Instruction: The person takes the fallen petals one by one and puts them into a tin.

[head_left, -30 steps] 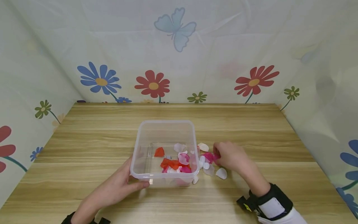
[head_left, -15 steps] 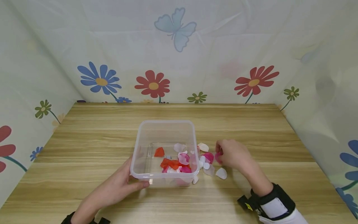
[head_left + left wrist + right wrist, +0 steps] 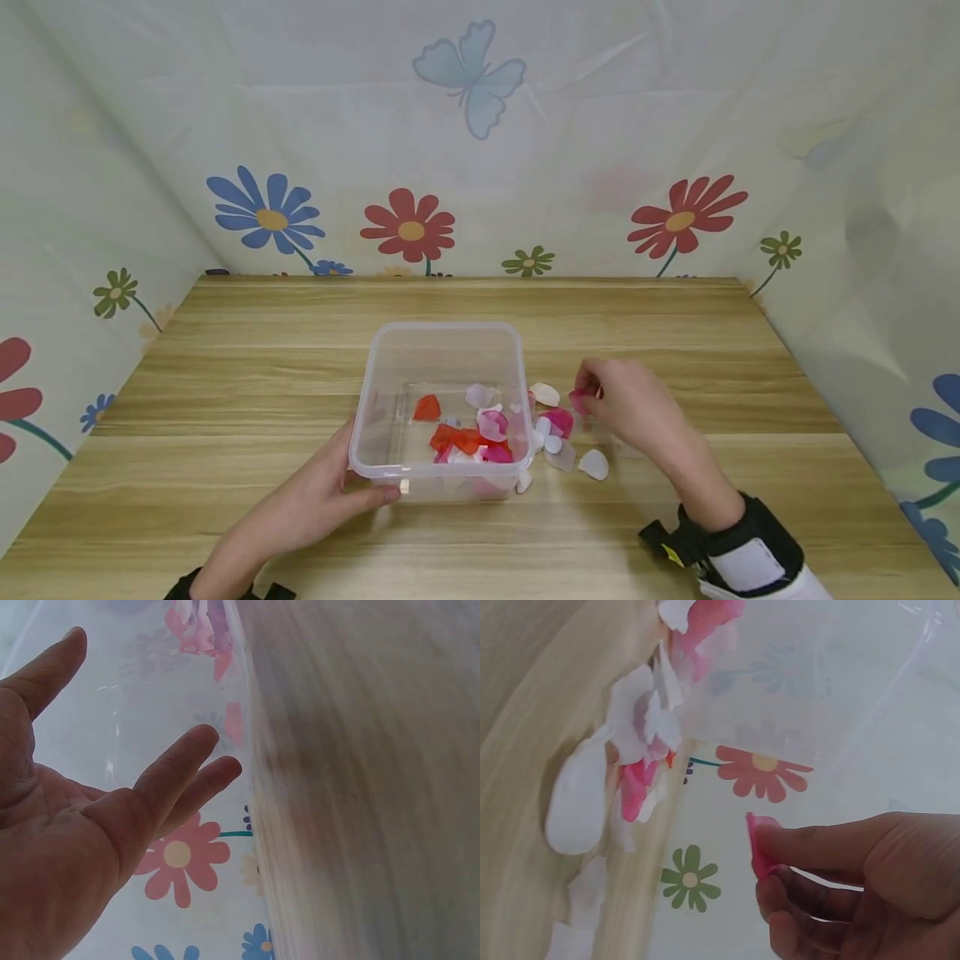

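Note:
A deep pink artificial petal (image 3: 579, 402) is pinched between the thumb and fingertips of my right hand (image 3: 636, 408), to the right of the box. The right wrist view shows this petal (image 3: 760, 847) lifted above the level of the loose petals. My left hand (image 3: 322, 492) rests against the left side and front left corner of a clear plastic box (image 3: 442, 471), thumb along its front. In the left wrist view its fingers are spread and fairly straight beside the see-through wall. Inside the box lie orange-red petals (image 3: 427, 407), plus pink and white ones.
A loose cluster of white petals (image 3: 594, 465) and bright pink petals (image 3: 558, 422) lies on the wooden table (image 3: 637, 317) against the box's right side. A flower-printed cloth (image 3: 570, 167) encloses the table at the back and sides.
My right hand has lifted the pink petal away from the cluster, moving slightly up and right in the head view. The left hand and box have stayed still.

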A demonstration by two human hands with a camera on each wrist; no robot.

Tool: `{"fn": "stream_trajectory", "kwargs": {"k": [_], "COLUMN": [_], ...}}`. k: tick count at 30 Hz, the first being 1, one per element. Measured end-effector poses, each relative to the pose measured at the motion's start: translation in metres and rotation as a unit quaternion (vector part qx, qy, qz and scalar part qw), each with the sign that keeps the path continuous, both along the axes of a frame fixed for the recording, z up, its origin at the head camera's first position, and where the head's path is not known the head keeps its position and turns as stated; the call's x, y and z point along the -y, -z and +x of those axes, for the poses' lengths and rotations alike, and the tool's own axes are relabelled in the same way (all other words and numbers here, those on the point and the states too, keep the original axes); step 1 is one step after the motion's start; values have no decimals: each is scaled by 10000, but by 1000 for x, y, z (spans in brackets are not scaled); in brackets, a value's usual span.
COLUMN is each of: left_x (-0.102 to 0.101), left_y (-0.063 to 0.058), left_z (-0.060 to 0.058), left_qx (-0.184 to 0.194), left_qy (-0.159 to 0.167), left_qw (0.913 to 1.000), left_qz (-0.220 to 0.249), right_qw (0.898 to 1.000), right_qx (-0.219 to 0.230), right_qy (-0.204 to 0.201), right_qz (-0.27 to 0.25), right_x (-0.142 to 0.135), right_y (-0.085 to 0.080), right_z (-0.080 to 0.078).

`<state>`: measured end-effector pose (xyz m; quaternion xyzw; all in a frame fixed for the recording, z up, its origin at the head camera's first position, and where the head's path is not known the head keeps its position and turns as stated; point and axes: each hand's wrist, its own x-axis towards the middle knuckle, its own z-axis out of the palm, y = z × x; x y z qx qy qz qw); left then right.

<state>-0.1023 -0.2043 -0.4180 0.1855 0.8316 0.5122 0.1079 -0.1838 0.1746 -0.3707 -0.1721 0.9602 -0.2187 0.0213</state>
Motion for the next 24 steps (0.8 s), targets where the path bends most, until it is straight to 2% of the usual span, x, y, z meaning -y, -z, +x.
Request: {"fn": "stream_trajectory", "kwargs": {"k": [4, 7, 12, 15, 20, 24], "left_x": [0, 0, 1, 1, 1, 0], "left_y": [0, 1, 1, 1, 1, 2], "left_z": [0, -1, -1, -1, 0, 0], "left_qx": [-16, -7, -16, -9, 2, 31], "left_qy": [26, 28, 18, 16, 39, 56], "left_qw": [10000, 10000, 10000, 10000, 10000, 9999], "left_qz": [26, 12, 15, 23, 59, 137], "right_qw": [9980, 9928, 9750, 9602, 9387, 9342], "right_qx": [-511, -988, -1721, -2076, -2349, -2117], "right_qy": [-35, -77, -256, -563, -1214, -1600], "right_qz": [-358, -677, -1385, -1784, -2213, -2385], "right_x": [6, 11, 20, 27, 39, 47], "right_y": [-6, -12, -20, -23, -25, -25], "right_z": [6, 12, 20, 25, 37, 46]}}
